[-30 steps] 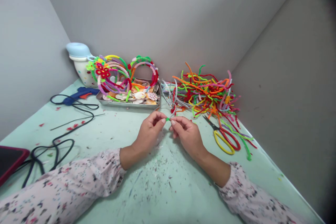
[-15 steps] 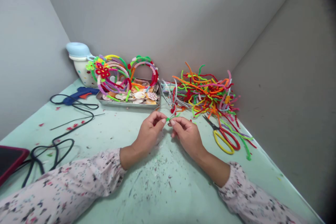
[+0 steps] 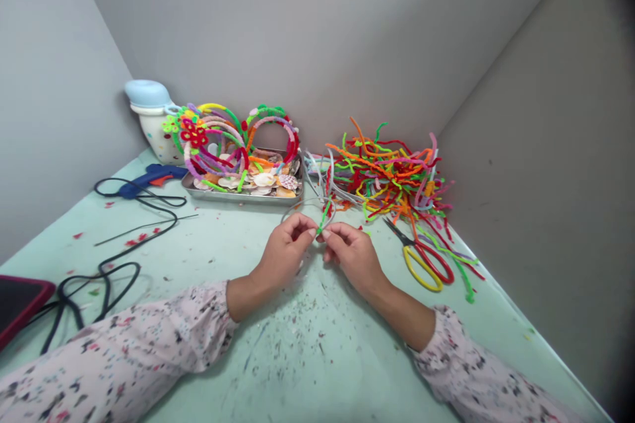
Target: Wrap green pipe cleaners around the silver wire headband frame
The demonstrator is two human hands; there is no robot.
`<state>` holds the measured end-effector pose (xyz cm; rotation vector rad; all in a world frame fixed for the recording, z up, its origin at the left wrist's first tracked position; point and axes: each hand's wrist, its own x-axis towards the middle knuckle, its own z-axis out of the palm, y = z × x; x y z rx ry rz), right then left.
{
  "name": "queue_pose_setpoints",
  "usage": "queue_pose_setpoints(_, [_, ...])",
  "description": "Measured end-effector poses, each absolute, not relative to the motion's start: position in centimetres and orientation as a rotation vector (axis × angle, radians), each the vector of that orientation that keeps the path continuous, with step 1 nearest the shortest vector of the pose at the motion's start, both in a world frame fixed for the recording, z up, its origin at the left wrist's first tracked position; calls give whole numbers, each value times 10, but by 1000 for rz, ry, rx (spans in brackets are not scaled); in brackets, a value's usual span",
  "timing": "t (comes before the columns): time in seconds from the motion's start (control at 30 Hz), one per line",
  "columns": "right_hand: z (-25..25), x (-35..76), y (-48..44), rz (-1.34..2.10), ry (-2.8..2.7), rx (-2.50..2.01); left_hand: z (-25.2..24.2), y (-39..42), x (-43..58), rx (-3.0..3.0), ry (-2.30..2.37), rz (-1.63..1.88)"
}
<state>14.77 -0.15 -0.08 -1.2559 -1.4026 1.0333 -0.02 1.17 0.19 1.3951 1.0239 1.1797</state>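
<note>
My left hand (image 3: pixel 288 248) and my right hand (image 3: pixel 353 256) meet fingertip to fingertip above the middle of the table. Between them is a green pipe cleaner (image 3: pixel 325 213), its free end pointing up and away from me. A thin grey headband (image 3: pixel 285 215) curves behind my fingers, and one end of it comes down to the pinch. My left thumb and index finger are closed on the headband where the pipe cleaner meets it. My right thumb and finger pinch the pipe cleaner there too. The exact contact is hidden by the fingertips.
Behind my hands, a metal tray (image 3: pixel 238 197) holds shells and wrapped headbands (image 3: pixel 223 125). Loose pipe cleaners (image 3: pixel 391 172) are heaped at the back right, with scissors (image 3: pixel 421 254) in front. At left lie a blue glue gun (image 3: pixel 149 180), its black cord (image 3: pixel 106 268) and a red-edged device (image 3: pixel 24 304).
The green pipe cleaner's free end has swung from low at the right to upright. The grey headband has shifted a little, and both hands stay nearly in place.
</note>
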Motion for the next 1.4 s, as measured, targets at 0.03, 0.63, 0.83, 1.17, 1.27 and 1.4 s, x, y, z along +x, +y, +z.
queue_pose_setpoints(0.03, [-1, 148, -1, 1045, -1404, -1251, 2, 12, 0, 1398, 1028, 1180])
queue_pose_setpoints(0.63, [-12, 153, 7, 1230, -1330, -1198, 3, 7, 2, 1476, 1028, 1150])
queue_pose_setpoints(0.83, [-8, 153, 8, 1280, -1304, -1199, 2, 7, 2, 1491, 1030, 1132])
queue_pose_setpoints(1.17, [-8, 154, 10, 1362, -1223, -1171, 1, 8, 3, 1482, 1004, 1121])
queue_pose_setpoints(1.27, [-7, 154, 11, 1387, -1200, -1163, 1, 7, 3, 1488, 989, 1110])
queue_pose_setpoints(1.4, [-8, 155, 13, 1408, -1208, -1131, 1, 6, 3, 1459, 1028, 1064])
